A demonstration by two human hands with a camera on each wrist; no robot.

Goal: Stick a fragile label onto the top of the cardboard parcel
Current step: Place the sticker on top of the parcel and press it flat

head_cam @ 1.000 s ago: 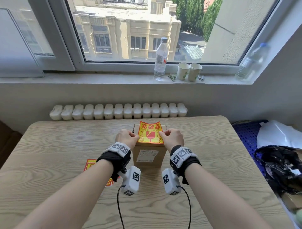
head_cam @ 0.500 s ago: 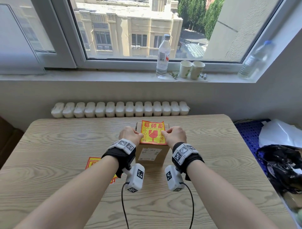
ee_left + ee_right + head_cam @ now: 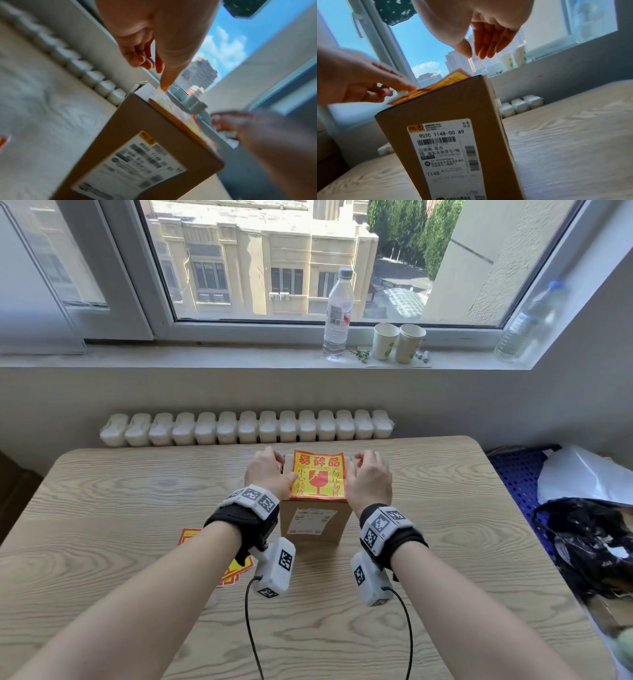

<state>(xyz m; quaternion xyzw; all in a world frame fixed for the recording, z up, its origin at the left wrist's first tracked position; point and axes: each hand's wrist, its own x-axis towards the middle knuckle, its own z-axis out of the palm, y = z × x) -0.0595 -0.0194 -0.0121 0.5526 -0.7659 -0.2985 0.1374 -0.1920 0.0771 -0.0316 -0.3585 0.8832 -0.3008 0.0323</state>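
Note:
A brown cardboard parcel (image 3: 313, 523) with a white shipping slip stands upright at the middle of the wooden table (image 3: 445, 542). The red and yellow fragile label (image 3: 319, 474) lies on its top. My left hand (image 3: 272, 472) is at the parcel's left edge. In the left wrist view its thumb tip (image 3: 164, 87) touches the label (image 3: 173, 106), the other fingers loosely curled. My right hand (image 3: 364, 465) hovers beside the right edge. The right wrist view shows its fingers (image 3: 486, 44) straight and clear of the parcel (image 3: 447, 135). The label's far corner (image 3: 459, 75) stands slightly raised.
A sheet of spare fragile labels (image 3: 191, 539) lies on the table under my left forearm. Behind the table runs a white radiator (image 3: 246, 428). The sill holds a water bottle (image 3: 337, 313) and two paper cups (image 3: 399, 342). A black bag (image 3: 589, 542) sits at right.
Both hands pinched the label's side edges above the parcel top. They have since let go and opened, sliding farther along the top, and the label lies on the parcel.

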